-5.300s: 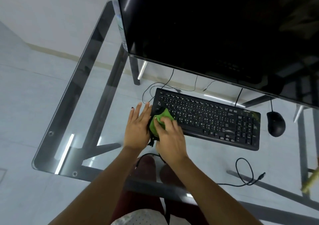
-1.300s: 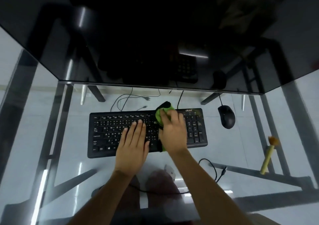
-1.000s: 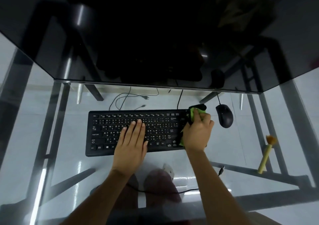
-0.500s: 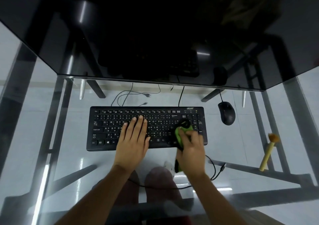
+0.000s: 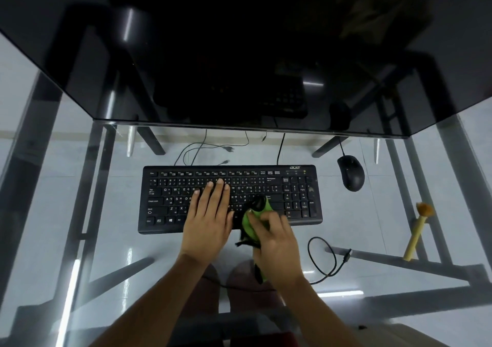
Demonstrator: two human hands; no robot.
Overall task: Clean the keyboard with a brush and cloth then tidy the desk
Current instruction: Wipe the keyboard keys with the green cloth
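A black keyboard [image 5: 170, 186] lies across the middle of the glass desk [image 5: 114, 240]. My left hand [image 5: 209, 221] rests flat on its middle keys, fingers spread, holding nothing. My right hand [image 5: 277, 240] is closed on a green cloth [image 5: 249, 220] with black trim and presses it on the keyboard's front edge, just left of the number pad. A yellow-handled brush [image 5: 416, 233] with orange bristles lies on the desk at the right, away from both hands.
A black mouse [image 5: 351, 172] sits right of the keyboard. A large dark monitor [image 5: 239, 53] overhangs the back of the desk. A loose black cable [image 5: 323, 261] loops near the front right. Grey frame bars and the floor show through the glass.
My right hand has slid the cloth from the keyboard's right end down and leftward along the front keys. The left hand stays flat on the middle keys.
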